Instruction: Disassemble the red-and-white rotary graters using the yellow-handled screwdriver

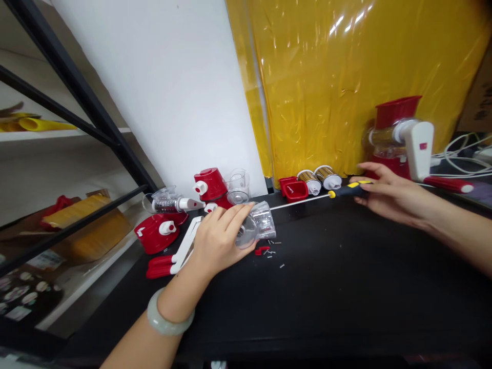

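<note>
From where I'm standing: red-handled cranks on the L side of the black table, then the L hand gripping a clear plastic pc nr some tiny screws. Screwdriver shaft's up to it, tip hidden afaict; R hand grasps its handle, w/ a grater just beyond.

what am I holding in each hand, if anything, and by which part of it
Your right hand holds a screwdriver by its handle. Your left hand grips a clear plastic part by the side away from the screwdriver.
</note>
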Tool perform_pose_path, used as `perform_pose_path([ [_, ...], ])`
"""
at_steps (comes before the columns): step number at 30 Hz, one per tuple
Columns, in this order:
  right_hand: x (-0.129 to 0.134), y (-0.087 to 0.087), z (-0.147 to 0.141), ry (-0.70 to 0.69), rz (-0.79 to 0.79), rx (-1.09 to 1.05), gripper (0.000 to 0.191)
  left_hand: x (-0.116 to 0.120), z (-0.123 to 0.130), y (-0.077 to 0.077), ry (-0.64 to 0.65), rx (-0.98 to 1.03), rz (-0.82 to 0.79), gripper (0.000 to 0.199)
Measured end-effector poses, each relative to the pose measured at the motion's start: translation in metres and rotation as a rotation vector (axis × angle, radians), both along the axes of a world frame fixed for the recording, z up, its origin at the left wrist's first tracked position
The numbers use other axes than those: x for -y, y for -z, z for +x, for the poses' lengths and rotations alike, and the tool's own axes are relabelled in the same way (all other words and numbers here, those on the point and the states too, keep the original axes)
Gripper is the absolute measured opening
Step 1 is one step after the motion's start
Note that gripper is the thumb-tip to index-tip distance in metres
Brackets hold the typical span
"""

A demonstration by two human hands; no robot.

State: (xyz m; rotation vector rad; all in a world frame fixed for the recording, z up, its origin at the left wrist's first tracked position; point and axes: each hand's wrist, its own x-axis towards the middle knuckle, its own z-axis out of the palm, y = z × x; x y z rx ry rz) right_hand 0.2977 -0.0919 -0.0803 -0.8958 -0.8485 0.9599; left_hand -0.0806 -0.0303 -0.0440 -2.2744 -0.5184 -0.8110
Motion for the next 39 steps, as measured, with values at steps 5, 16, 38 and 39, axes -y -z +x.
perform_pose_path([
  [5, 0.002, -0.006, 0.002, -0.05, 0.052, -0.091, 0.035, 0.0, 0.0, 0.001, 0.004, -0.011, 0.003, 0.063],
  [16, -0.011, 0.016, 0.006, 0.123, -0.164, 0.496, 0.024, 0.0, 0.0, 0.0, -0.001, -0.01, 0.004, 0.061],
  [38, -0.007, 0.01, 0.004, 0.117, 0.02, 0.382, 0.042, 0.001, -0.001, 0.0, -0.006, -0.008, 0.011, 0.061],
  [39, -0.007, 0.009, 0.005, 0.11, 0.03, 0.361, 0.042, 0.001, -0.001, 0.0, -0.01, -0.013, 0.014, 0.061],
])
